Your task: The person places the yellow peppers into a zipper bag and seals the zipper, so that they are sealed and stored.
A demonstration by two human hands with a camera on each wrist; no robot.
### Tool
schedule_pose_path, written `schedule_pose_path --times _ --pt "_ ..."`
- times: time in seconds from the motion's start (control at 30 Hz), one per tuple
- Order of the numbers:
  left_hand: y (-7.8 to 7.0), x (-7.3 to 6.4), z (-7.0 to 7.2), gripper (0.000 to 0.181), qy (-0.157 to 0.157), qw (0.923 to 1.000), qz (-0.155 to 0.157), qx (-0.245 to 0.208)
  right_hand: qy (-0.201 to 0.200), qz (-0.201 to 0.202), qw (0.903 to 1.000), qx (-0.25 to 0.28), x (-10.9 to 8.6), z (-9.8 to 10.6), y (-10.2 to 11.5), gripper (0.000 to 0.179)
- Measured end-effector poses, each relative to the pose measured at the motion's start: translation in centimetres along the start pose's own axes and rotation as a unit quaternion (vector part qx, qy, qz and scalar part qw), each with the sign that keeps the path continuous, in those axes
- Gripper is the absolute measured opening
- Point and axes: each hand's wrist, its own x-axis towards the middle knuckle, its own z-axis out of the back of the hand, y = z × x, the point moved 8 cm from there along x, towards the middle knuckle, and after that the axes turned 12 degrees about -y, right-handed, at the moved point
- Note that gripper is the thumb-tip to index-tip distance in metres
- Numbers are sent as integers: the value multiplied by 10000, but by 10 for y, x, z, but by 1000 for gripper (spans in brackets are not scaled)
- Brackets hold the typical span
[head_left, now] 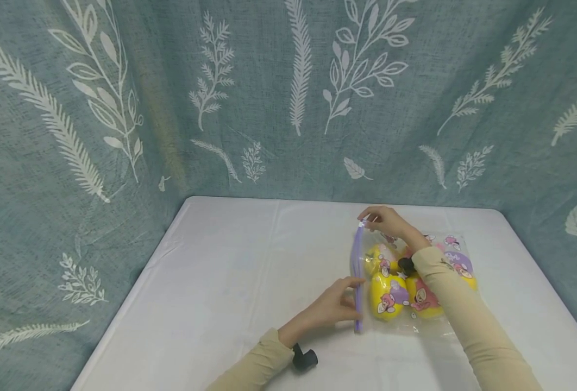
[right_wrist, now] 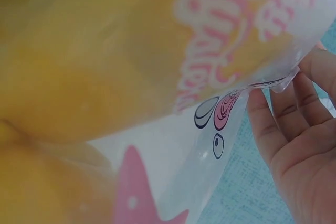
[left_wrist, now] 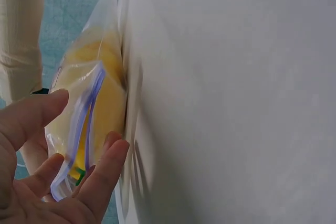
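A clear zip bag (head_left: 418,325) printed with pink cartoon figures lies on the right of the table. Rounded yellow things (head_left: 386,293) fill it. Its purple zip strip (head_left: 358,271) faces left, and in the left wrist view the two zip edges (left_wrist: 93,90) stand apart, with a bit of green between them. My right hand (head_left: 388,221) pinches the far end of the strip between thumb and fingers; the right wrist view shows this hand (right_wrist: 299,124) at the bag's edge. My left hand (head_left: 330,304) is at the near half of the strip, fingers spread about the bag's mouth.
A white cloth covers the table (head_left: 220,282). Blue-green curtains (head_left: 269,108) with white leaf patterns hang behind it and at both sides. A small black device (head_left: 305,359) is at my left wrist, and another black piece (head_left: 406,265) at my right.
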Motion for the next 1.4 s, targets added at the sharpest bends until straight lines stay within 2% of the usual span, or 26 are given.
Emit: schedule_pose_path --times 0.17,0.23,0.37,0.4,0.47,0.6,0.67,0.83,1.13,1.4 --pt "-2 8 8 64 -93 9999 -49 30 25 36 10000 79 0 0 0 24" --pt "-13 8 13 61 -137 9999 -49 19 34 29 9999 112 0 0 -1 24" --pt "-15 14 18 57 -238 9996 -120 89 51 45 9999 107 0 -1 -1 25" --pt "-15 15 19 56 -258 9995 -136 133 49 61 9999 113 0 -1 0 24" --pt "-6 21 19 55 -292 9992 -111 231 60 85 9999 113 0 -1 0 24" --pt "-5 26 23 51 -356 9991 2 244 76 111 9998 117 0 -2 -1 24" --pt "-7 29 25 49 -412 9989 -67 194 80 114 9998 114 0 -2 -1 24" --pt "-15 38 30 42 -542 9969 -524 206 37 152 9998 100 0 -1 -3 24" --pt "-15 52 39 38 -814 9941 -686 220 45 192 9997 168 0 -2 -1 24" --pt "-39 56 49 38 -969 9932 -651 -7 10 204 9997 121 1 -2 0 24"
